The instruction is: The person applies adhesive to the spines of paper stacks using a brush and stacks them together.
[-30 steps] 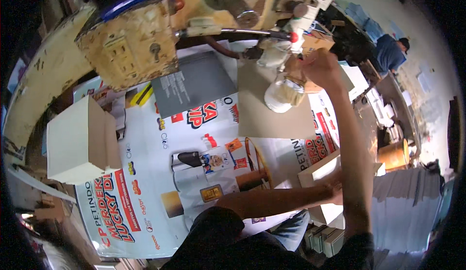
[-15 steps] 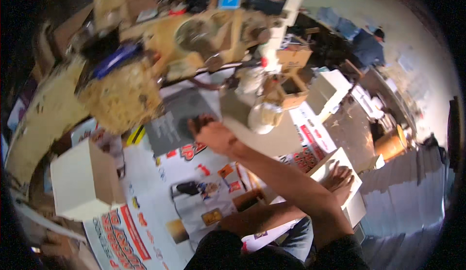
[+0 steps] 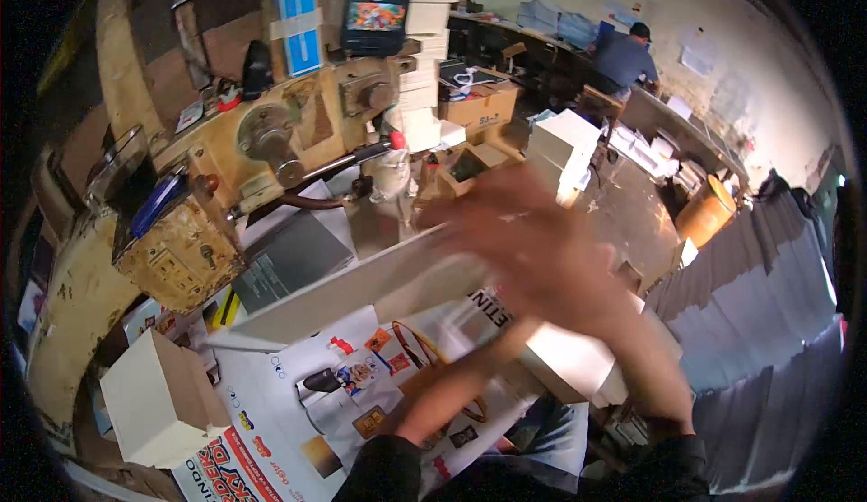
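My right hand (image 3: 510, 231), strongly blurred, is raised over the middle of the table at the right end of a long pale board (image 3: 352, 290). The board stands tilted on edge across the table, and the hand appears closed on its upper edge. My left forearm (image 3: 452, 394) passes beneath my right forearm, so the left hand and its fingers are hidden, close to a white block-like stack (image 3: 573, 357). Behind the board lies a flat dark grey sheet (image 3: 293, 258) with light print. Under it all, a printed white banner (image 3: 262, 412) covers the table.
A worn yellowish machine (image 3: 181, 263) and its metal lever (image 3: 348, 159) border the far side. White boxes stand at left (image 3: 158, 403) and right (image 3: 560, 145). A phone (image 3: 377, 10) stands upright at the back. Far right, a person (image 3: 623, 60) sits at a desk.
My right hand has left the grey sheet and moved right and up. The pale board now stands tilted across the table. My left hand, earlier flat on the white stack, is now hidden.
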{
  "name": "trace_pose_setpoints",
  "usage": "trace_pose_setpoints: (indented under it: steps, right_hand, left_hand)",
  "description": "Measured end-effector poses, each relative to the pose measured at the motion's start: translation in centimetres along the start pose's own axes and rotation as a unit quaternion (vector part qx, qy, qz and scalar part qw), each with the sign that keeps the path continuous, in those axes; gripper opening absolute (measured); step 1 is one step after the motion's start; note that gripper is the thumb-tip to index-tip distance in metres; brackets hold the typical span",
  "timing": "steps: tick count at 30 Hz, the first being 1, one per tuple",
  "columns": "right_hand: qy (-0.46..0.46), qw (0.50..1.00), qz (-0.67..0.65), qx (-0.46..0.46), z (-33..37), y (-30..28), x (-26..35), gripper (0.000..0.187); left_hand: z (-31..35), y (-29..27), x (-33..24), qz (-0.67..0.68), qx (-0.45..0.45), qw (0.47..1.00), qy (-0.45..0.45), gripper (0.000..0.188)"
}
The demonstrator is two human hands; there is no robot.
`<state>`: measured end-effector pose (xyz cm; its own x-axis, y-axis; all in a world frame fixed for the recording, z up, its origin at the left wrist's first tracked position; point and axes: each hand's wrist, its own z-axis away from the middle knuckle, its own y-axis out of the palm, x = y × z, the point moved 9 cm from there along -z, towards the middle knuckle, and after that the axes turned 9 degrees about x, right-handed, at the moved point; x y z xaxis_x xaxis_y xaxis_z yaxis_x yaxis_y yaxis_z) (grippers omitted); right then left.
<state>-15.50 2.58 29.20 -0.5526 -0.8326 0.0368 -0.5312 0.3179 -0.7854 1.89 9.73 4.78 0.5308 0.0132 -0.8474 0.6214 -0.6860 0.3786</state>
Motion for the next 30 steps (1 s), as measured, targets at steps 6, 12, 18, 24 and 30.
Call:
trace_pose_setpoints:
  steps: [6,12,18,24,30]
  right_hand:
    - [0.224,0.954,-0.029,0.195,8.3,-10.3,-4.1,0.039]
    - [0.266,0.873,0.058,0.404,20.0,-7.9,-15.1,0.048]
    - [0.184,0.958,0.189,0.112,12.4,-11.8,-16.4,0.037]
    - [0.197,0.955,0.172,0.139,12.4,-11.6,-14.0,0.023]
    - [0.329,0.944,0.032,-0.025,10.4,-12.5,-18.0,0.025]
  left_hand:
    - [3.0,-6.7,-13.2,0.287,0.131,0.929,-0.193,0.083]
    - [5.3,0.2,-13.7,-0.222,0.283,0.922,-0.145,0.046]
    - [2.1,-2.4,-9.0,-0.263,0.196,0.935,-0.136,0.033]
    - [2.8,-4.1,-4.3,-0.354,0.180,0.898,-0.187,0.027]
    - [2.7,-5.4,-6.2,-0.454,0.114,0.876,-0.115,0.042]
